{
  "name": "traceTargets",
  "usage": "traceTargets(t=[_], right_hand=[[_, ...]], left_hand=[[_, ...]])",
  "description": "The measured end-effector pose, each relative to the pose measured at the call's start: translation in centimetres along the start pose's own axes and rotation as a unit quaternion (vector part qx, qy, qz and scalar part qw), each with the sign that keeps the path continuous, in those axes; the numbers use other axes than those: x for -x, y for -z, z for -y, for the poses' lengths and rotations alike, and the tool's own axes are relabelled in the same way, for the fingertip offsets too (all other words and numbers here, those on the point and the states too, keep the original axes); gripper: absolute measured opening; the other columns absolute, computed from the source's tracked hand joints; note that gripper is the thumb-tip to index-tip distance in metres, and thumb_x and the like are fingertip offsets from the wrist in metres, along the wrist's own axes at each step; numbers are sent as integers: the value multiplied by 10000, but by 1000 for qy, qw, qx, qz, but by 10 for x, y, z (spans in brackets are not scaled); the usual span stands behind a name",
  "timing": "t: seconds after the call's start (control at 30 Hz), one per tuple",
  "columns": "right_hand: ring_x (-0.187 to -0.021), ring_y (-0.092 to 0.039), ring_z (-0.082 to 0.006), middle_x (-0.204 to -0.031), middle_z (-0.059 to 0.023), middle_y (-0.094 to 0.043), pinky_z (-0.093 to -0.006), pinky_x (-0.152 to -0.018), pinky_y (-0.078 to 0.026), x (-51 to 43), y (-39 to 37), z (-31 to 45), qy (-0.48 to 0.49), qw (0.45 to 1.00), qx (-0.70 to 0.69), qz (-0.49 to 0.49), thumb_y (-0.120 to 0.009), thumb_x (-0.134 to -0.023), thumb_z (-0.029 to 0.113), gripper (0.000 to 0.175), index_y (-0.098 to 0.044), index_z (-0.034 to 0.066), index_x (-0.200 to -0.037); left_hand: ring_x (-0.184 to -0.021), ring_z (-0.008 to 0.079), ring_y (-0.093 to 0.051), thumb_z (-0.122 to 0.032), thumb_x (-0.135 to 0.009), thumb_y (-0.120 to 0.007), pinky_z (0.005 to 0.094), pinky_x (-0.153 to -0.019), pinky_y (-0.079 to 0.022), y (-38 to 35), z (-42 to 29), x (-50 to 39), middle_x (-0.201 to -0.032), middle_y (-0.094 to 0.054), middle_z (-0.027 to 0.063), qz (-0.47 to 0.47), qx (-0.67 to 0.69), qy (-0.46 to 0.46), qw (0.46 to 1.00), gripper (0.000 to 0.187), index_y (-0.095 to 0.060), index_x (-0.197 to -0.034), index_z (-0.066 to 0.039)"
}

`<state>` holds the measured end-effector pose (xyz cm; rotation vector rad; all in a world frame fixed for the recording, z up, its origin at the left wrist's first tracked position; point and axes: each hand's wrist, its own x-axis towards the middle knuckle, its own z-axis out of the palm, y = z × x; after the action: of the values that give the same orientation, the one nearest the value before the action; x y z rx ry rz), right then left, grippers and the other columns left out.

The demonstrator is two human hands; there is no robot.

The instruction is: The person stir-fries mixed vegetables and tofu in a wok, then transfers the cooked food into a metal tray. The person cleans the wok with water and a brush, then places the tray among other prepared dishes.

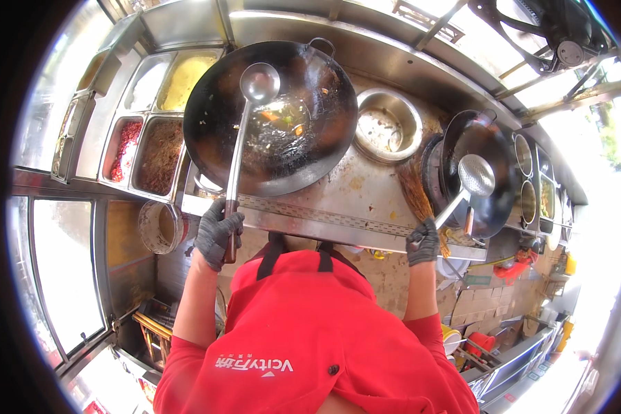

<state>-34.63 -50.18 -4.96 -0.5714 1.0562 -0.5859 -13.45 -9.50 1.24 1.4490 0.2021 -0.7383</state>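
Note:
Wearing a dark grey glove, my left hand (219, 232) grips the wooden handle of a steel ladle (260, 84). The ladle's bowl is over the far left part of a large black wok (227, 150), which holds a little liquid with orange and green food pieces (284, 119). My right hand (423, 241), gloved alike, is closed around the handle of a perforated steel skimmer (476, 175). The skimmer's head is over a second, smaller black wok (499, 207) on the right. Between the woks stands a round steel pot (365, 137) with some liquid in it.
Steel trays with yellow liquid (186, 77), red bits (126, 147) and brown seasoning (160, 155) line the left side. A bristle brush (414, 191) lies beside the right wok. A bucket (160, 227) hangs or stands at the lower left. A black fan (548, 41) is at the upper right.

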Motion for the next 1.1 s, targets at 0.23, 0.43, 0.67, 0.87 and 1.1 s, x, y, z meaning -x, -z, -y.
traceTargets(t=[0.23,0.43,0.67,0.87,1.1], right_hand=[[-413,-365,-52,-539,88,-378,-224,-373,-326,-47,39,54,-51,997,-60,-26,-628,-892,179,264,-469,180,-682],[-419,-345,-20,-558,94,-365,-167,-342,-285,-58,54,83,-44,993,-87,65,-579,-902,105,240,-442,162,-713],[-381,-458,-143,-571,-25,-485,-297,-324,-381,-66,102,86,55,956,264,-114,-687,-824,155,187,-524,82,-879],[-430,-473,-132,-615,-19,-495,-288,-370,-404,-63,128,114,90,960,253,-85,-672,-835,176,258,-571,20,-1013],[-458,-496,-160,-651,-42,-534,-292,-390,-405,-105,185,109,44,998,11,-45,-594,-893,354,345,-561,27,-997]], left_hand=[[-913,419,-641,-291,-849,-554,476,-823,-493,-21,6,-35,-973,-655,245,-192,-628,49,753,522,-372,-1299,-101],[-801,326,-662,-222,-844,-600,427,-736,-524,-16,15,-16,-910,-666,171,-120,-586,24,801,388,-487,-1189,-85],[-774,316,-657,-246,-861,-593,424,-721,-509,-11,32,-13,-873,-666,147,-146,-608,-12,781,416,-498,-1233,-84],[-999,313,-637,-182,-861,-586,420,-849,-489,-51,19,4,-1103,-642,172,-227,-587,-98,771,552,-403,-1376,-103],[-722,102,-517,0,-809,-595,247,-624,-442,-187,-21,1,-843,-551,37,74,-242,-139,957,411,-493,-1206,-31]])
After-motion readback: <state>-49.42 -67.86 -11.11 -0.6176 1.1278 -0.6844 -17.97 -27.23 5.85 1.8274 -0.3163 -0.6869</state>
